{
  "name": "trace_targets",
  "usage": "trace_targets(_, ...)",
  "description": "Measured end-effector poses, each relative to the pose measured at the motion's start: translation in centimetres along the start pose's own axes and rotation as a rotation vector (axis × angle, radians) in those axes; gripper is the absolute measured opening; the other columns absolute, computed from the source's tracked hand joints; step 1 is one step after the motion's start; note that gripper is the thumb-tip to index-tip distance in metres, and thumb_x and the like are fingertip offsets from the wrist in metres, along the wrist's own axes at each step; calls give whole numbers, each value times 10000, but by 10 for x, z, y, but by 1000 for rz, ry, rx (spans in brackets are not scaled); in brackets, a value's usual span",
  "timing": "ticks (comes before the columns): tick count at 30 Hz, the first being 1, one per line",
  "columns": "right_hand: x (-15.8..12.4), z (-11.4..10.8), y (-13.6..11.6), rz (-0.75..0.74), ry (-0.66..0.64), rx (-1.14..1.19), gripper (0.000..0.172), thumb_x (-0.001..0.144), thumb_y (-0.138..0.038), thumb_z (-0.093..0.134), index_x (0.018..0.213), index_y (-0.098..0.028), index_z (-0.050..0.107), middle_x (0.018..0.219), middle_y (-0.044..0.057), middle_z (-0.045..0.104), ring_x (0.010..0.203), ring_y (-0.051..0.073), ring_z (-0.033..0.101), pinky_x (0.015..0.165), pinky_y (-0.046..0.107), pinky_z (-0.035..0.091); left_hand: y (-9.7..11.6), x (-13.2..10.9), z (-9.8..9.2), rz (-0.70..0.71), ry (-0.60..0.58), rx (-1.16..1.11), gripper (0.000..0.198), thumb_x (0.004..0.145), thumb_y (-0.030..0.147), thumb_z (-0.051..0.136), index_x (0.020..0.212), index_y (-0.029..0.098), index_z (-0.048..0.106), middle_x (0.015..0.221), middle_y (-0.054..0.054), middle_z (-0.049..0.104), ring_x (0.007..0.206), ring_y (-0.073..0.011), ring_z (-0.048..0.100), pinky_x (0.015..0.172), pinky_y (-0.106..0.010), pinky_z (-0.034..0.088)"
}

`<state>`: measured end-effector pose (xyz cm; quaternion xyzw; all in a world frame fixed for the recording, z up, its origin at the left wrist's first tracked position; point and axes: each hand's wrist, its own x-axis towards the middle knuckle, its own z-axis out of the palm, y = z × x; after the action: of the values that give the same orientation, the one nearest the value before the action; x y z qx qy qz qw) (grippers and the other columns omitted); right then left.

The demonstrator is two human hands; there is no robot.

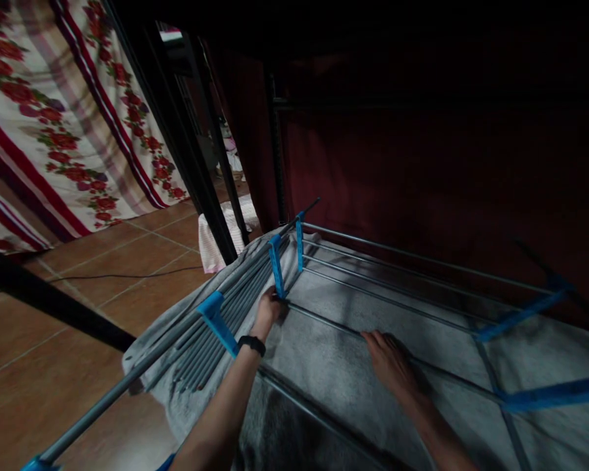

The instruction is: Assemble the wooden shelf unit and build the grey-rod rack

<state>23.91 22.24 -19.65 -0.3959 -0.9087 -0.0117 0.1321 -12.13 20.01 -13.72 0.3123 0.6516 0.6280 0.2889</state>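
Observation:
A rack of grey metal rods joined by blue plastic brackets lies on a grey blanket [319,366]. My left hand [269,311], with a black band on the wrist, is closed at the lower end of one blue bracket [275,265], where a grey rod [331,322] meets it. Farther right along that same rod, my right hand [387,356] has its fingers bent over the metal. A second blue bracket [300,245] stands just behind, fitted with several parallel rods. Another bracket [218,320] sits nearer, left of my left forearm. The right-hand brackets [554,392] look blurred.
Several loose grey rods [201,353] lie bundled on the blanket at the left. Black metal frame posts [191,144] rise beside it. Beyond are a tiled floor [98,288] with a thin cable, a floral curtain [69,124] and a dark red cloth [397,176] behind.

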Motion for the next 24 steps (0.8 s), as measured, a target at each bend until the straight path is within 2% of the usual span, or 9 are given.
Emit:
trace_targets(3, 8, -3, -3, -13, -36, 32, 521, 867, -23, 385, 1319, -211, 566, 1153, 103, 636, 963, 218, 599, 870, 368, 498, -7, -3, 3, -5, -70, -21, 419, 471, 69, 541, 858, 176, 659, 738, -26, 658, 760, -224, 610, 697, -316, 473)
trace_targets(6, 26, -9, -17, -36, -87, 51, 521, 898, -39, 346, 1347, -217, 541, 1164, 91, 638, 972, 214, 602, 871, 362, 497, -12, -4, 1, 3, -134, -56, 455, 458, 69, 533, 870, 176, 692, 762, -26, 686, 781, -231, 620, 730, -327, 484)
trace_targets(10, 59, -12, -47, -74, -148, 83, 518, 924, -66, 323, 1381, -218, 515, 1209, 103, 625, 1011, 217, 602, 895, 354, 477, -15, -1, 2, -36, -72, -129, 421, 488, 83, 563, 869, 179, 714, 769, -26, 698, 786, -223, 622, 740, -321, 477)
trace_targets(14, 81, -11, -68, -64, -229, 97, 569, 932, -59, 265, 1431, -235, 472, 1252, 109, 614, 1030, 215, 602, 903, 339, 449, -15, 4, 10, -96, -27, -146, 325, 599, 204, 690, 922, 177, 714, 797, -33, 699, 719, -188, 613, 727, -314, 465)
trace_targets(19, 85, -17, -71, -67, -307, 66, 603, 936, -55, 223, 1484, -233, 402, 1249, 110, 611, 1038, 215, 601, 874, 323, 447, -18, 8, 16, -1, 40, -117, 321, 686, 371, 762, 949, 193, 716, 1005, -79, 716, 954, -224, 625, 906, -351, 440)
trace_targets(24, 89, -25, -67, -74, -352, 76, 606, 946, -73, 220, 1508, -251, 359, 1236, 106, 619, 1018, 211, 627, 834, 301, 440, -25, 11, 13, -2, -34, -140, 342, 721, 405, 751, 988, 196, 707, 970, -67, 709, 932, -212, 617, 904, -342, 430)
